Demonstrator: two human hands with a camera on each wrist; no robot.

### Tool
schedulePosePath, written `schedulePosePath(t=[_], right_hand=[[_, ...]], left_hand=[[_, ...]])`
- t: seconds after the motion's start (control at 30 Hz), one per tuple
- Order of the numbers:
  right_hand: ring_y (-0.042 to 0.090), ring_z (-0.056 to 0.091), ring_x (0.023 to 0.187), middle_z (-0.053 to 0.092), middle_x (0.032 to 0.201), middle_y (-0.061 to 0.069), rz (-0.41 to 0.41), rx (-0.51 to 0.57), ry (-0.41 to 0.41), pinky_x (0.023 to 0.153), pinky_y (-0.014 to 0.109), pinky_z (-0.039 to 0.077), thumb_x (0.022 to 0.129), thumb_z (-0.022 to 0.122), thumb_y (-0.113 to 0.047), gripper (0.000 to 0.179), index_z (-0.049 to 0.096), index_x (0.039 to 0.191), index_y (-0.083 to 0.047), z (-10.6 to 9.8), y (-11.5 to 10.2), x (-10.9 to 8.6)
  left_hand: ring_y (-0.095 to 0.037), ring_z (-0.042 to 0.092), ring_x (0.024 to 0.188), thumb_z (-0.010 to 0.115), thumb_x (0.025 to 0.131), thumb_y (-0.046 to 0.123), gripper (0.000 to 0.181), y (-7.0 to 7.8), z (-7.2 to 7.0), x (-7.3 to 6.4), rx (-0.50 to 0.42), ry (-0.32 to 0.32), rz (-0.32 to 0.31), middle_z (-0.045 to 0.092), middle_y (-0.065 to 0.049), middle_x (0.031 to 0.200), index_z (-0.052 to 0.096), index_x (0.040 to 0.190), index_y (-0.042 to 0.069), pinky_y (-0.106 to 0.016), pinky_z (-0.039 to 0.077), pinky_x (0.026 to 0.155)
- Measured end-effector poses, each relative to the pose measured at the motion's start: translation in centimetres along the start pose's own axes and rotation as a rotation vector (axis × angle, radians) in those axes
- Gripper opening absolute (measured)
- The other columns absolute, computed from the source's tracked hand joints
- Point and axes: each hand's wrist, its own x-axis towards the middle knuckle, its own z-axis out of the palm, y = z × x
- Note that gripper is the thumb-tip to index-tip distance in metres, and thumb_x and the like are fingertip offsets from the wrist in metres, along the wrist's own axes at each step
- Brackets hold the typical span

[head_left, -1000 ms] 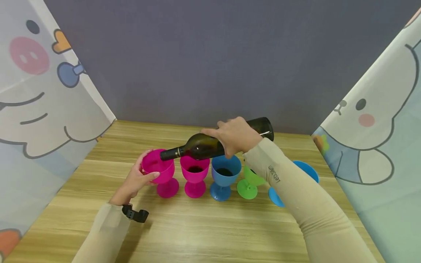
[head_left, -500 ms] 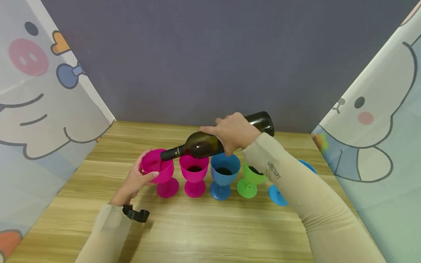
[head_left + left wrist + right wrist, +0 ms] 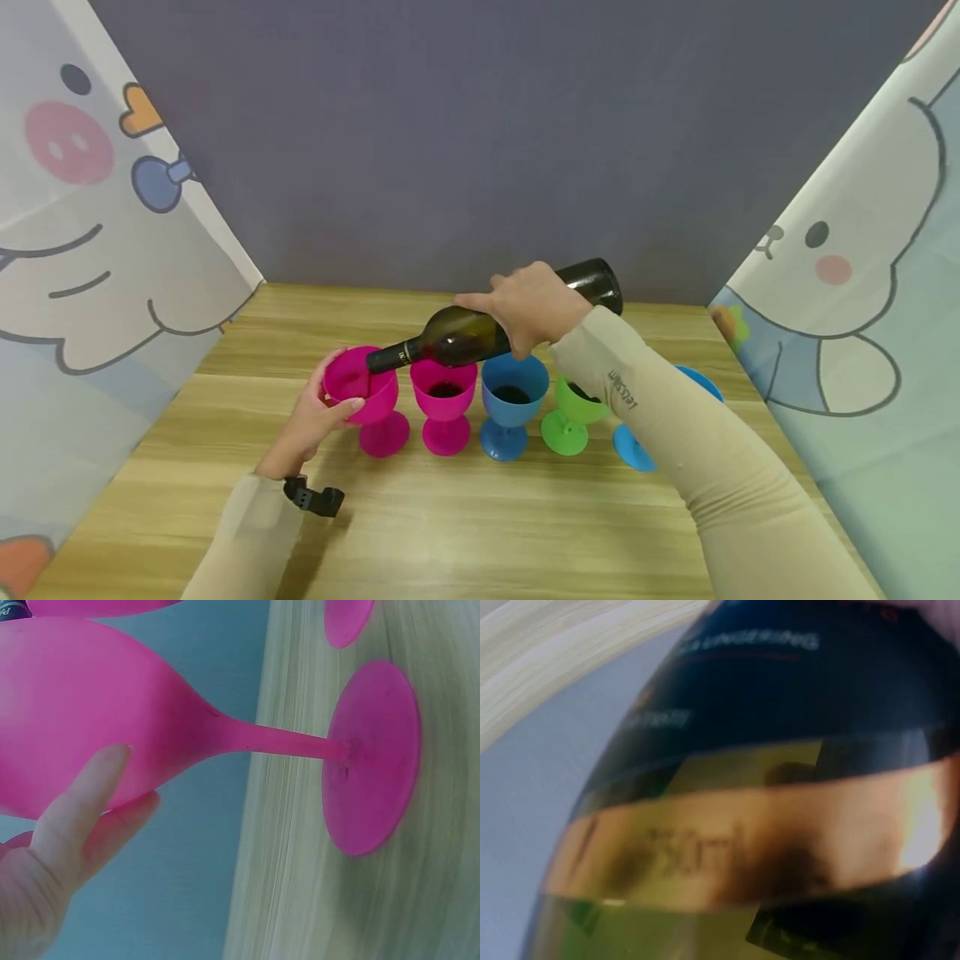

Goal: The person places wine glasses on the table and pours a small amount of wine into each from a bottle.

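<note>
The person's left hand (image 3: 311, 423) holds the bowl of the leftmost pink goblet (image 3: 384, 402), thumb in front and fingers round the far side. In the left wrist view the goblet (image 3: 172, 724) looks upright, its foot on the wooden table. The right hand (image 3: 534, 307) grips a dark green wine bottle (image 3: 459, 337) by its body, tilted with the mouth lower, over this goblet's rim. A thin dark red stream runs from the mouth into the bowl. Close up in the right wrist view, the bottle (image 3: 705, 855) shows its gold band and black label.
To the right stand a second pink goblet (image 3: 444, 407), a blue goblet (image 3: 516, 410) and a green goblet (image 3: 576, 407), with dark liquid in each. Another blue goblet (image 3: 634, 450) is partly behind the right sleeve. A grey wall (image 3: 480, 150) closes off the table's back.
The red stream into the leftmost goblet shows more plainly now than a second ago. Both hands and the bottle keep nearly the same pose; the head view has shifted slightly.
</note>
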Motion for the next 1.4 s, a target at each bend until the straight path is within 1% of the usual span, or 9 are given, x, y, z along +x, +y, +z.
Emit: schedulePosePath(t=[0.2, 0.43, 0.67, 0.8, 0.9, 1.0, 1.13, 1.3, 1.4], right_hand=[[0.018, 0.052, 0.061, 0.056, 0.088, 0.002, -0.026, -0.042, 0.026, 0.050, 0.029, 0.046, 0.066, 0.080, -0.029, 0.095, 0.034, 0.148, -0.036, -0.3, -0.1, 0.0], [0.019, 0.052, 0.065, 0.057, 0.092, 0.003, -0.037, -0.069, 0.023, 0.053, 0.030, 0.047, 0.066, 0.080, -0.029, 0.094, 0.034, 0.148, -0.036, -1.2, -0.4, 0.1], [0.019, 0.054, 0.070, 0.059, 0.096, 0.002, -0.026, -0.075, -0.009, 0.057, 0.031, 0.048, 0.066, 0.080, -0.032, 0.095, 0.032, 0.149, -0.036, -1.4, -0.4, 0.3], [0.018, 0.052, 0.067, 0.057, 0.095, 0.003, -0.023, -0.094, -0.013, 0.055, 0.030, 0.046, 0.068, 0.077, -0.030, 0.095, 0.030, 0.150, -0.036, -1.4, -0.4, 0.4], [0.020, 0.050, 0.064, 0.057, 0.095, 0.005, -0.028, -0.132, 0.011, 0.053, 0.030, 0.047, 0.071, 0.073, -0.027, 0.092, 0.028, 0.150, -0.037, -1.1, -0.6, 0.3], [0.022, 0.050, 0.064, 0.058, 0.098, 0.008, -0.029, -0.173, 0.070, 0.056, 0.032, 0.048, 0.073, 0.071, -0.027, 0.090, 0.028, 0.150, -0.038, -0.5, -0.8, 0.2], [0.024, 0.051, 0.067, 0.060, 0.102, 0.010, -0.037, -0.225, 0.203, 0.061, 0.035, 0.048, 0.076, 0.073, -0.026, 0.085, 0.031, 0.148, -0.039, 0.4, -1.0, -0.1], [0.029, 0.058, 0.077, 0.062, 0.105, 0.012, -0.055, -0.259, 0.428, 0.075, 0.043, 0.050, 0.083, 0.069, -0.019, 0.074, 0.036, 0.146, -0.039, 1.8, -0.7, -0.4], [0.034, 0.060, 0.084, 0.062, 0.107, 0.014, -0.051, -0.271, 0.535, 0.083, 0.047, 0.049, 0.084, 0.069, -0.016, 0.071, 0.039, 0.145, -0.039, 2.7, -0.5, -0.4]], left_hand=[[-0.009, 0.064, 0.080, 0.062, 0.085, -0.005, 0.076, -0.1, 0.2, -0.1, -0.017, -0.005, 0.006, 0.036, -0.031, 0.125, 0.017, 0.146, 0.000, -0.037, 0.057, 0.059], [-0.010, 0.065, 0.078, 0.061, 0.082, -0.010, 0.076, -0.2, 0.2, 0.2, -0.017, 0.000, 0.029, 0.043, -0.019, 0.116, 0.018, 0.145, -0.001, -0.033, 0.057, 0.056], [-0.008, 0.065, 0.078, 0.059, 0.083, -0.009, 0.077, -0.2, 0.1, 0.3, -0.008, -0.008, 0.011, 0.038, -0.029, 0.123, 0.016, 0.146, -0.002, -0.032, 0.057, 0.056], [-0.008, 0.064, 0.079, 0.059, 0.083, -0.009, 0.077, -0.3, 0.1, 0.4, -0.004, 0.001, 0.012, 0.040, -0.027, 0.121, 0.016, 0.146, -0.002, -0.032, 0.057, 0.056], [-0.008, 0.064, 0.079, 0.060, 0.083, -0.009, 0.078, -0.4, 0.0, 0.4, 0.005, 0.005, 0.010, 0.042, -0.025, 0.119, 0.016, 0.146, -0.002, -0.033, 0.057, 0.056], [-0.008, 0.064, 0.080, 0.061, 0.084, -0.007, 0.078, -0.4, 0.0, 0.3, 0.001, -0.003, 0.002, 0.040, -0.029, 0.122, 0.015, 0.146, -0.001, -0.034, 0.057, 0.056], [-0.007, 0.064, 0.080, 0.060, 0.084, -0.007, 0.077, -0.4, -0.2, 0.1, -0.001, -0.008, 0.000, 0.036, -0.034, 0.125, 0.015, 0.146, -0.001, -0.032, 0.057, 0.057], [-0.008, 0.064, 0.081, 0.060, 0.085, -0.005, 0.076, -0.3, -0.3, 0.1, 0.016, -0.006, 0.008, 0.041, -0.025, 0.120, 0.016, 0.146, -0.001, -0.031, 0.057, 0.057], [-0.009, 0.064, 0.082, 0.061, 0.086, -0.004, 0.076, -0.2, -0.2, 0.1, 0.021, -0.012, 0.008, 0.043, -0.020, 0.118, 0.015, 0.146, -0.002, -0.032, 0.057, 0.058]])
